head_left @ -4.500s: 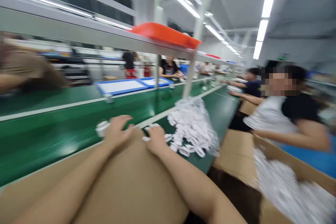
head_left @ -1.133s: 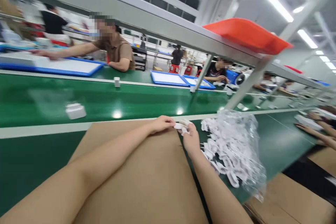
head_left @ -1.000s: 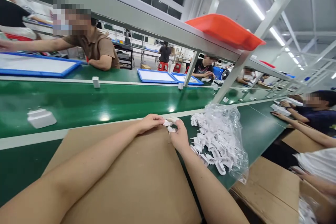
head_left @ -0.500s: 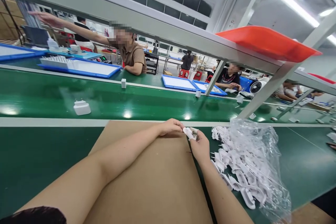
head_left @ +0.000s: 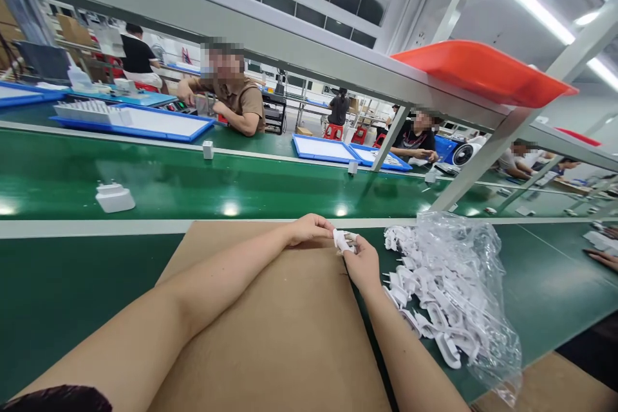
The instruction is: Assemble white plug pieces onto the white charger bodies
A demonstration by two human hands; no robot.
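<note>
Near the middle of the frame, you have a small white piece [head_left: 340,240] between your two hands, above the far right corner of a brown cardboard sheet [head_left: 270,328]. Your right hand [head_left: 364,265] is partly closed, thumb and fingers pinching the piece from its right side. Your left hand [head_left: 311,230] has its fingers bent and nearly together, the tips meeting the piece's left edge; you cannot tell from here whether they grip it or only steady it. Just right of your right forearm, a heap of white plastic parts [head_left: 410,283] spills from a clear plastic bag [head_left: 483,257] on the dark green bench [head_left: 87,283]. Beyond the cardboard, a glossy green belt [head_left: 168,187] crosses the frame, with a white plug-like block [head_left: 114,198] lying on it at the left. At the upper right, an orange-red tray [head_left: 483,74] sits on the overhead shelf [head_left: 290,61], and a person in a brown shirt [head_left: 247,103] leans at the far bench, left of centre
</note>
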